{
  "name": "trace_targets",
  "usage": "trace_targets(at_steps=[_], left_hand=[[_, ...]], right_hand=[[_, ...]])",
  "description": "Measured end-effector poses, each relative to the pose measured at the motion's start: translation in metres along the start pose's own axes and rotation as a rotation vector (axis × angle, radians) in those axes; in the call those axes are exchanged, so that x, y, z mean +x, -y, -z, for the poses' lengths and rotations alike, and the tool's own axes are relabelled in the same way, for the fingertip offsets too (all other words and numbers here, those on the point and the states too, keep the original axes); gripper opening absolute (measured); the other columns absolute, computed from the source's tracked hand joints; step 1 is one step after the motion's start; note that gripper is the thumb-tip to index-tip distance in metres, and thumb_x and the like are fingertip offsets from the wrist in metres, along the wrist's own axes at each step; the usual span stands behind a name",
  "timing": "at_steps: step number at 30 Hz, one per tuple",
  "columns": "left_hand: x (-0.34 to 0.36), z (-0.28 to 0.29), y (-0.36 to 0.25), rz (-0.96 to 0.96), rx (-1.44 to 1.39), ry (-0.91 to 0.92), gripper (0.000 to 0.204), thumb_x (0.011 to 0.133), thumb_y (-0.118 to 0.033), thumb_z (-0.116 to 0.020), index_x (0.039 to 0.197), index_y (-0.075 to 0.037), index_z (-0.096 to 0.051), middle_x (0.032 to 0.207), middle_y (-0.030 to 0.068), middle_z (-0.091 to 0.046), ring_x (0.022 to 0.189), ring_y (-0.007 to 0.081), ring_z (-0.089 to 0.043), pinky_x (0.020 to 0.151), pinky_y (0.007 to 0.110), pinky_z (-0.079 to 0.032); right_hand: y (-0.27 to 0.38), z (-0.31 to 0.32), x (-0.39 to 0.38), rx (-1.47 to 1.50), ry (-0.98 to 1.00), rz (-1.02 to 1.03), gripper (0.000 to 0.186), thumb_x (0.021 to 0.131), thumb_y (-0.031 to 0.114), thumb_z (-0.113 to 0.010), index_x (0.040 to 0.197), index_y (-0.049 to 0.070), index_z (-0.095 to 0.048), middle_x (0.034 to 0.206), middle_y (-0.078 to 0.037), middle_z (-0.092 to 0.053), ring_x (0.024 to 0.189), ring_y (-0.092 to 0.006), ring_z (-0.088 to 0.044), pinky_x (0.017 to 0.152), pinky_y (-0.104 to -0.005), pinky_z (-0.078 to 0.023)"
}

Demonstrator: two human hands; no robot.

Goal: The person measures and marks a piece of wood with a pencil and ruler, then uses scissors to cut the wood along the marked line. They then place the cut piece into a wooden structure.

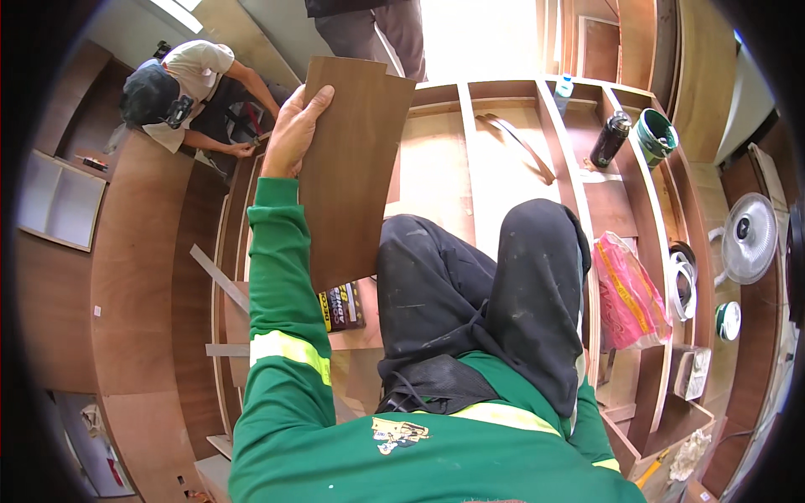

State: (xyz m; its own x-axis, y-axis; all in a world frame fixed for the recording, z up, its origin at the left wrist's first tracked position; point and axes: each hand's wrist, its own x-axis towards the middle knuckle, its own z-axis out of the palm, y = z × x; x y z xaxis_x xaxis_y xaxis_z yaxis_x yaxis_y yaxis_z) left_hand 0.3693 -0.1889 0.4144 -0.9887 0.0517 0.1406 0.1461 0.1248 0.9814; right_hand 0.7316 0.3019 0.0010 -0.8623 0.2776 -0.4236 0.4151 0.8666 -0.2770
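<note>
The flat brown rectangular veneer sheet [356, 168] at upper centre looks like thin wood laminate, smooth and matt. Below and right of it, the pale plywood cabinet frame [470, 159] shows bare, dull wood. At right, the crumpled pink plastic bag [625, 293] is glossy, and the dark cylindrical bottle [610, 139] above it has a slight sheen.

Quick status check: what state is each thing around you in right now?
Left hand: raised, gripping the brown laminate sheet's left edge.
Brown laminate sheet: held up, tilted, off the cabinet.
Right hand: out of sight.
Black bottle: upright, capped.
Green bucket: tipped toward the camera, mouth open.
Pink plastic bag: lying in a cabinet compartment.
White fan: lying on the floor.
</note>
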Motion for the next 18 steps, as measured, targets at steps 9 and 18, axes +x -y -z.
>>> trace_targets(at_steps=[9, 18], left_hand=[[-0.018, -0.008, -0.014, 0.014, -0.164, 0.120, 0.039, 0.104, -0.026, -0.067, 0.131, 0.001, -0.062, 0.122, 0.0065, -0.069, 0.102, 0.0127, -0.068, 0.087, 0.027, -0.057], [-0.049, -0.013, -0.081, -0.201, 0.210, -0.212, 0.049, 0.104, -0.032, -0.065, 0.140, 0.000, -0.059, 0.127, 0.0055, -0.068, 0.116, 0.0149, -0.062, 0.099, 0.029, -0.049]], right_hand=[[0.012, -0.002, 0.005, 0.011, 0.014, -0.032, 0.032, 0.106, 0.029, -0.051, 0.109, 0.000, -0.065, 0.103, -0.019, -0.070, 0.094, -0.0328, -0.067, 0.082, -0.0467, -0.054], [0.018, 0.061, -0.014, 0.139, 0.014, -0.042, 0.033, 0.108, 0.028, -0.050, 0.114, -0.001, -0.065, 0.101, -0.011, -0.069, 0.095, -0.0210, -0.065, 0.085, -0.0380, -0.052]])
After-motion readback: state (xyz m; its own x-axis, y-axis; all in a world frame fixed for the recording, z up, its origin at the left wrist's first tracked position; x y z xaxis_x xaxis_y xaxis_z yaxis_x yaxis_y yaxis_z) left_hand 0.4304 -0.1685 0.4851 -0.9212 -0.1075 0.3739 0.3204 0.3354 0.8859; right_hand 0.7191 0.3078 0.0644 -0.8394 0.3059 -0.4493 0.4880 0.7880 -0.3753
